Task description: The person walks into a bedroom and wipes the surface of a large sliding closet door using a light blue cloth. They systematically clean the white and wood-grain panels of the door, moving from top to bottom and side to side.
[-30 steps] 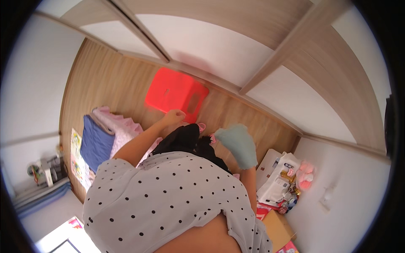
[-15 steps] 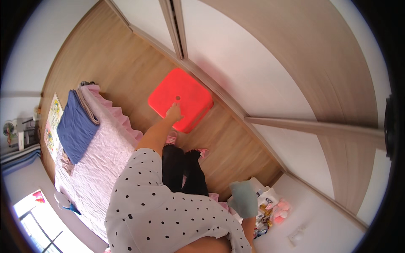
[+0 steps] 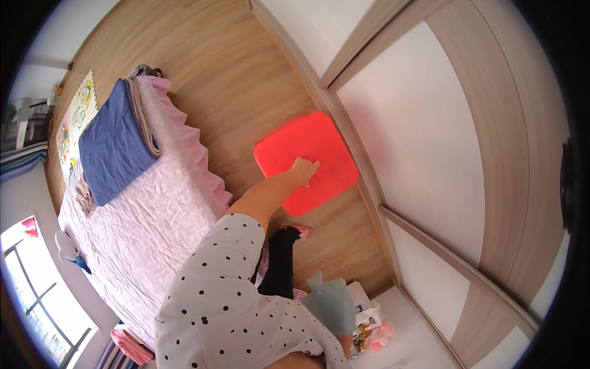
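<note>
A bright red square stool (image 3: 335,144) is on the wood floor beside the wardrobe, its seat facing up at me. My left hand (image 3: 303,171) is at the middle of the seat, fingers bent down onto it where the seat's hole was visible earlier; the hole is now hidden under the hand. The stool looks slightly smeared by motion. Low on the right, a grey-green cloth (image 3: 332,305) hangs from my right hand. The cloth covers that hand's fingers, and only a little of the forearm (image 3: 345,342) shows.
Sliding wardrobe doors (image 3: 412,104) run along the right. On the left stands a bed (image 3: 166,209) with a pink ruffled cover and a folded blue blanket (image 3: 117,147). Pink plush items and packages (image 3: 372,332) lie near the lower right wall. My pink shoe (image 3: 300,232) is just below the stool.
My view has shifted and turned. The stool has turned, and its side no longer shows. My left hand now covers the seat's hole; the cloth remains with my right hand.
</note>
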The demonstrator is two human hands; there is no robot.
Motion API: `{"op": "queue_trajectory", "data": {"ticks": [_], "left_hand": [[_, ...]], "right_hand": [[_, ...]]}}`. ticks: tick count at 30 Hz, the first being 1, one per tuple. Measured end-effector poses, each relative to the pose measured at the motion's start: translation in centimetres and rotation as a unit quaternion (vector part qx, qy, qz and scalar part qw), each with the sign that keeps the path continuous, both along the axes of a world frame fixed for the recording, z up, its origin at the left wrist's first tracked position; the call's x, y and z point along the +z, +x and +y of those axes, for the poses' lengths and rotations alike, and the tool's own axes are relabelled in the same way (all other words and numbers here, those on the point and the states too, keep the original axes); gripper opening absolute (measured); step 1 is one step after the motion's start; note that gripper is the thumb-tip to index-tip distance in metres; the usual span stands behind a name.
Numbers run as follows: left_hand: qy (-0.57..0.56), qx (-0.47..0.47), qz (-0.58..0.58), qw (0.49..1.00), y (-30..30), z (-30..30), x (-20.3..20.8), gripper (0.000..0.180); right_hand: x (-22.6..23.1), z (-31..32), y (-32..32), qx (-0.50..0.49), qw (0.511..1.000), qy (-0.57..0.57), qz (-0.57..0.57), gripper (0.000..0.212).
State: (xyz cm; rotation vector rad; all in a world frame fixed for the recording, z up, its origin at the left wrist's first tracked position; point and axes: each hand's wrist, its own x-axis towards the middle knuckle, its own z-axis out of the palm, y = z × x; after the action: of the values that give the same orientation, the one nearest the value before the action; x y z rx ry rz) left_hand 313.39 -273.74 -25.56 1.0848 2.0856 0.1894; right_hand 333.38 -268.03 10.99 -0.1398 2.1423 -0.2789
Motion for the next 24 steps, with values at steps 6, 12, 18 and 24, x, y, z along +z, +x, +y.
{"op": "queue_trajectory", "data": {"ticks": [6, 12, 18, 24], "left_hand": [[-0.002, 0.029, -0.006, 1.000, -9.1, -13.5, 3.6, 0.072], [-0.022, 0.024, 0.016, 0.999, -13.9, -22.5, 3.9, 0.078], [-0.019, 0.067, 0.070, 0.995, -17.2, -30.3, -2.4, 0.084], [-0.143, 0.144, 0.077, 0.976, -21.2, -35.3, -3.5, 0.083]], "right_hand": [[1.8, -5.1, -4.7, 0.071, 0.992, 0.091, 0.048, 0.027], [-5.3, -4.3, -3.7, -0.046, 0.979, -0.086, 0.179, 0.019], [-4.3, -6.0, -7.8, -0.083, 0.947, -0.178, 0.255, 0.020], [0.0, -7.2, -12.2, -0.121, 0.975, -0.077, 0.169, 0.014]]}}
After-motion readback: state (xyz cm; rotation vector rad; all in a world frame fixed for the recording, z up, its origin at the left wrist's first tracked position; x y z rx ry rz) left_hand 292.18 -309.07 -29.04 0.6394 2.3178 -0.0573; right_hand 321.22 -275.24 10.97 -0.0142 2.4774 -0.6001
